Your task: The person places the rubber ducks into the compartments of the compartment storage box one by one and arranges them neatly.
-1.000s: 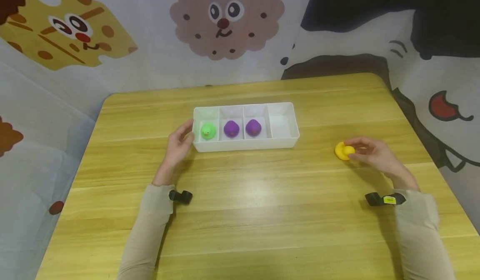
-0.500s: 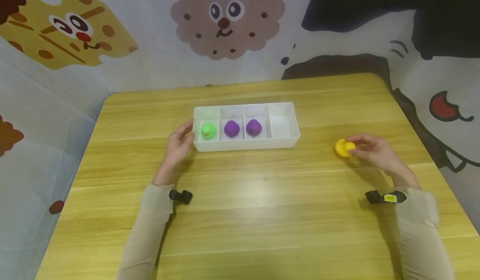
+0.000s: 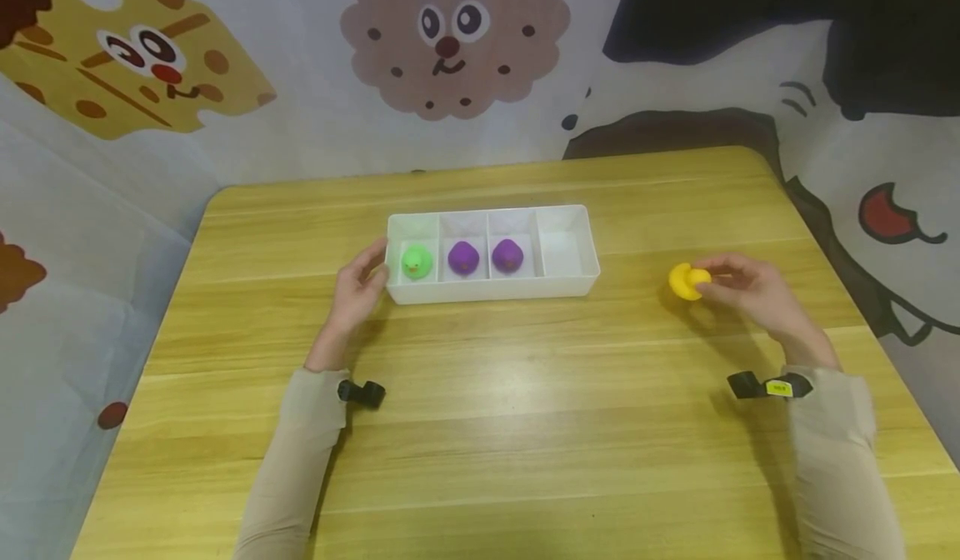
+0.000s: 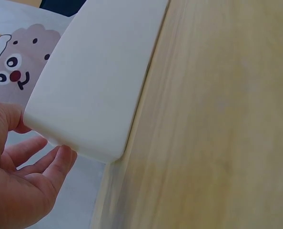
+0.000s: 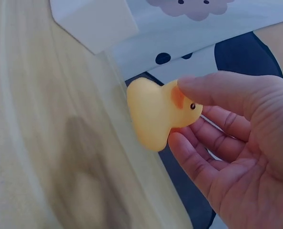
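My right hand [image 3: 753, 293] pinches a yellow rubber duck [image 5: 148, 114] by its head, thumb on one side and fingers on the other. The duck is raised above the table, its shadow below it, to the right of a white four-part tray [image 3: 487, 290]. Thumb and fingertips of my left hand [image 3: 358, 289] rest against the tray's left end, as the left wrist view also shows. A green duck [image 3: 416, 262] sits in the leftmost compartment. Two purple ducks [image 3: 463, 258] occupy the middle compartments, one in each. Nothing lies in the rightmost compartment.
The tray stands on a wooden table [image 3: 525, 427] with rounded far corners. Behind the table and along its left side hangs a pale cloth [image 3: 300, 127] printed with cartoon food. Each wrist wears a small black camera [image 3: 746, 385].
The yellow duck has risen off the table and moved slightly away from me in my right hand. My left hand and the tray have stayed in place.
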Demonstrator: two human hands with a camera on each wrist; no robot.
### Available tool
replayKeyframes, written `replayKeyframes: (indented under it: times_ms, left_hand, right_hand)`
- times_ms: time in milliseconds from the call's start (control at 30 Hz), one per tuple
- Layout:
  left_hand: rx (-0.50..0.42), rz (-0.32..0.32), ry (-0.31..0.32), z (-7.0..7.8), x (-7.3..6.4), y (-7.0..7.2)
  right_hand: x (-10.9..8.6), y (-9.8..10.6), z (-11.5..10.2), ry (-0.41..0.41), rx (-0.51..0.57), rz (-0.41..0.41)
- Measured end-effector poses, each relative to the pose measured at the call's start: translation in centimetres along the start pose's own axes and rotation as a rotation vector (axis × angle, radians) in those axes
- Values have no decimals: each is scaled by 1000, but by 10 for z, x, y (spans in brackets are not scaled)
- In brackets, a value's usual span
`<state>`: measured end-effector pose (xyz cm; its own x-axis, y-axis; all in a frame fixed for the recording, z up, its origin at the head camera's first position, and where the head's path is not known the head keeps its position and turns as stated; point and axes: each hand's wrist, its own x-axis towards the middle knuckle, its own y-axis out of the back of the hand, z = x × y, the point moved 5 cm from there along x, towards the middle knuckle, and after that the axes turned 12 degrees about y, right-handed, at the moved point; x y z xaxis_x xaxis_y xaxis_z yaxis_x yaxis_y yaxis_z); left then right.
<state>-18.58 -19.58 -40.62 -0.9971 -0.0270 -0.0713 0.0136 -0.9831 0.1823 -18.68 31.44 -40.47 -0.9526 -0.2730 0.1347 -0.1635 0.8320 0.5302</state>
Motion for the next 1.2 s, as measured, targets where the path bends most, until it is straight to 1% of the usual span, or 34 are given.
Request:
replayKeyframes:
  times_ms: [100,200,333,400,500,567,867,1000,1200]
  left_hand:
    - [2,1,1,0,0,0]
    - [8,3,11,0,0,0]
    - [9,4,19,-1,0,0]
    - [5,3,20,-1,1,0]
    - [0,4,17,-1,1,0]
    - [-2,6,15,-1,1,0]
    - [8,2,7,-2,0,1]
    - [6,-3,11,-2,0,1]
    - [4,-3,14,-2,0,1]
  right_hand:
    - [5,1,-5,30,3,16]
    - [11,1,-12,86,-2,27]
    - [18,1,-19,117,10,36]
    - [21,1,-23,111,14,42]
    - [26,0,-29,132,15,45]
    - [29,-1,-32,131,14,40]
    - [44,-3,-48,183,32,45]
    - [52,-5,-56,178,37,43]
    - [64,-12,-68,160,11,16]
